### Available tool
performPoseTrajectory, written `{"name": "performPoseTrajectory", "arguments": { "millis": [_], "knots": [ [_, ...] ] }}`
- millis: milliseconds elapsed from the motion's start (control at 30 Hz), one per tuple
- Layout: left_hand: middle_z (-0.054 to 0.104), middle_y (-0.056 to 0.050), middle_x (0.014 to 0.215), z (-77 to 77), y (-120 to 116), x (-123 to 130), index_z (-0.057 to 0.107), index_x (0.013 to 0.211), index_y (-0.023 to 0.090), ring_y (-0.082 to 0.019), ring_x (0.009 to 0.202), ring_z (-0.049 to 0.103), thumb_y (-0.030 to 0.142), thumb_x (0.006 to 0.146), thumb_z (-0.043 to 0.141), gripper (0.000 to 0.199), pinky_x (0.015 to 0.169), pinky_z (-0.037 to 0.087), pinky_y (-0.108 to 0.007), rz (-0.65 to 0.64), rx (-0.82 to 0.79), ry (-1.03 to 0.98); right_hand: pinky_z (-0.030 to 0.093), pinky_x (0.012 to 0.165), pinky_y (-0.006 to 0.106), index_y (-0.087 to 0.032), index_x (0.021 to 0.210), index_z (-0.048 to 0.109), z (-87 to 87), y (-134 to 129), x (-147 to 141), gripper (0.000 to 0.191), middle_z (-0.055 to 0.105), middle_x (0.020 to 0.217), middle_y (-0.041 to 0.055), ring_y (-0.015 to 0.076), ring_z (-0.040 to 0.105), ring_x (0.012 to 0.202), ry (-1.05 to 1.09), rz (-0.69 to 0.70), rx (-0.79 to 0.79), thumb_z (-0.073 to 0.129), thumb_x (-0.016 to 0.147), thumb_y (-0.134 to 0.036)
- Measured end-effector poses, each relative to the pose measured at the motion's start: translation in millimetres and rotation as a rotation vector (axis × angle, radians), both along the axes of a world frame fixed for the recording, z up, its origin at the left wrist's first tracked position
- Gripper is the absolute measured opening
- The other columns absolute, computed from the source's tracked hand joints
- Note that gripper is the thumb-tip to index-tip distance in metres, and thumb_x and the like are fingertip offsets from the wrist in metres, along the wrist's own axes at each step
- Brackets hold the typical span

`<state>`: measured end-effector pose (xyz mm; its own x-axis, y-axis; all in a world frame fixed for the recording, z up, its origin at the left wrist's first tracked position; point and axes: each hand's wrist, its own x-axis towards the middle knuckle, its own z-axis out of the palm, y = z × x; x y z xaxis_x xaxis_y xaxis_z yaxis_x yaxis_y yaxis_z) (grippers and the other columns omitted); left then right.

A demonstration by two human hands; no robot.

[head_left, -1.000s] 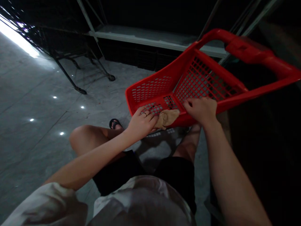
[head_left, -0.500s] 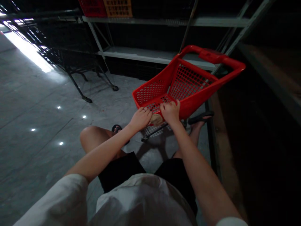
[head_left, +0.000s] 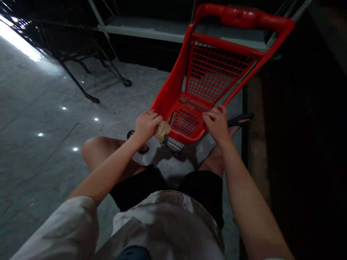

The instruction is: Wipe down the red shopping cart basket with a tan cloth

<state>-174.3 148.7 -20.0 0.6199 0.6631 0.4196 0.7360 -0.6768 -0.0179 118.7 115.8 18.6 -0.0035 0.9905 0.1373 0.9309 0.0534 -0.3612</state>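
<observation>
In front of me a red plastic shopping cart (head_left: pixel 187 119) with grid walls stands turned, its handle (head_left: pixel 241 18) at the upper right. My left hand (head_left: pixel 148 124) is closed at the left corner of the basket's front rim. A crumpled beige cloth (head_left: pixel 163 130) is in that hand and hangs against the rim. Gripping the rim on the right side is my right hand (head_left: pixel 217 122), its fingers curled over the edge. The cart's lower frame shows only in part beneath the basket.
Behind the cart runs a pale metal shelf (head_left: pixel 146 33). A dark wheeled rack (head_left: pixel 81 86) stands on the grey tiled floor (head_left: pixel 48 173) to the left. A dark ledge (head_left: pixel 258 144) edges the right. My knees and sandalled feet flank the cart.
The cart has swung, its basket opening more towards me and its handle appearing higher and larger. My hands have moved apart, left hand leftward and right hand rightward along the rim.
</observation>
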Motion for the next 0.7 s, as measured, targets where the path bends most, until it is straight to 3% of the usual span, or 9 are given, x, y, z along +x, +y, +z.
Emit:
{"name": "performPoseTrajectory", "arguments": {
  "millis": [100, 167, 233, 300, 367, 433, 500, 600, 700],
  "knots": [
    [0.079, -0.002, 0.100, 4.9, 36.1, -24.9, 0.075, 0.097, 0.025, -0.020, 0.106, 0.072, 0.013, 0.097, 0.047, 0.030, 0.122, 0.042, -0.048, -0.019, -0.060, -0.003, 0.031, 0.115, 0.053, -0.023, 0.077, 0.075, 0.0, 11.4, -3.8, 0.053, 0.064, 0.078, 0.0070, 0.0253, 0.062, 0.091, -0.040, 0.001, -0.031, 0.029, 0.103, -0.026],
    [0.080, -0.001, 0.108, 7.7, 43.8, -22.6, 0.075, 0.095, 0.026, -0.021, 0.121, 0.068, 0.010, 0.095, 0.046, 0.033, 0.125, 0.038, -0.049, 0.008, -0.101, -0.061, 0.031, 0.115, 0.053, -0.022, 0.084, 0.078, -0.8, 22.6, -11.0, 0.052, 0.066, 0.083, 0.0083, 0.0256, 0.062, 0.094, -0.062, 0.000, -0.031, 0.030, 0.103, -0.027],
    [0.081, -0.003, 0.105, 8.1, 34.3, -2.9, 0.076, 0.093, 0.024, -0.022, 0.116, 0.070, 0.006, 0.091, 0.046, 0.036, 0.121, 0.043, -0.047, 0.070, -0.137, -0.132, 0.030, 0.116, 0.052, -0.021, 0.091, 0.080, -1.8, 34.3, -20.2, 0.049, 0.068, 0.087, 0.0095, 0.0259, 0.062, 0.097, -0.087, -0.001, -0.013, 0.033, 0.102, -0.028],
    [0.080, -0.004, 0.094, 6.2, 12.3, 29.3, 0.077, 0.090, 0.022, -0.022, 0.096, 0.074, 0.005, 0.087, 0.047, 0.035, 0.113, 0.050, -0.044, 0.107, -0.160, -0.167, 0.029, 0.117, 0.052, -0.021, 0.095, 0.081, -2.9, 44.1, -28.4, 0.047, 0.070, 0.087, 0.0103, 0.0263, 0.063, 0.099, -0.105, -0.005, 0.009, 0.036, 0.101, -0.028],
    [0.079, -0.006, 0.090, 3.9, -12.5, 64.5, 0.078, 0.092, 0.022, -0.025, 0.096, 0.073, 0.009, 0.087, 0.051, 0.030, 0.107, 0.053, -0.043, 0.087, -0.150, -0.162, 0.028, 0.118, 0.053, -0.021, 0.095, 0.082, -3.6, 50.4, -32.7, 0.045, 0.071, 0.087, 0.0105, 0.0264, 0.063, 0.099, -0.106, -0.015, 0.028, 0.038, 0.100, -0.028],
    [0.078, -0.008, 0.088, 3.6, -31.2, 91.8, 0.077, 0.092, 0.021, -0.026, 0.095, 0.073, 0.012, 0.088, 0.053, 0.025, 0.095, 0.055, -0.041, 0.086, -0.167, -0.162, 0.028, 0.118, 0.053, -0.021, 0.090, 0.081, -3.2, 52.1, -31.2, 0.044, 0.072, 0.085, 0.0097, 0.0259, 0.063, 0.097, -0.090, -0.022, 0.035, 0.038, 0.099, -0.028],
    [0.078, -0.009, 0.089, 5.9, -39.1, 103.8, 0.076, 0.092, 0.020, -0.026, 0.092, 0.073, 0.014, 0.089, 0.054, 0.022, 0.086, 0.055, -0.041, 0.040, -0.203, -0.123, 0.030, 0.117, 0.052, -0.022, 0.079, 0.077, -1.8, 49.1, -24.4, 0.045, 0.071, 0.080, 0.0076, 0.0246, 0.063, 0.093, -0.060, -0.009, 0.023, 0.038, 0.098, -0.027],
    [0.079, -0.007, 0.088, 11.8, -30.3, 88.5, 0.074, 0.093, 0.021, -0.025, 0.091, 0.074, 0.014, 0.088, 0.057, 0.019, 0.092, 0.053, -0.043, -0.094, -0.225, -0.025, 0.032, 0.116, 0.047, -0.023, 0.061, 0.065, 0.8, 36.4, -9.2, 0.045, 0.065, 0.070, 0.0035, 0.0214, 0.062, 0.085, 0.008, 0.030, -0.007, 0.038, 0.096, -0.027],
    [0.080, -0.006, 0.096, 19.1, -1.4, 43.2, 0.073, 0.095, 0.022, -0.024, 0.104, 0.073, 0.012, 0.089, 0.057, 0.020, 0.111, 0.046, -0.047, -0.129, -0.203, 0.004, 0.034, 0.114, 0.044, -0.023, 0.051, 0.050, 0.4, 18.9, 7.8, 0.042, 0.056, 0.061, 0.0004, 0.0183, 0.058, 0.075, 0.081, 0.038, 0.001, 0.040, 0.092, -0.027]
  ]
}}
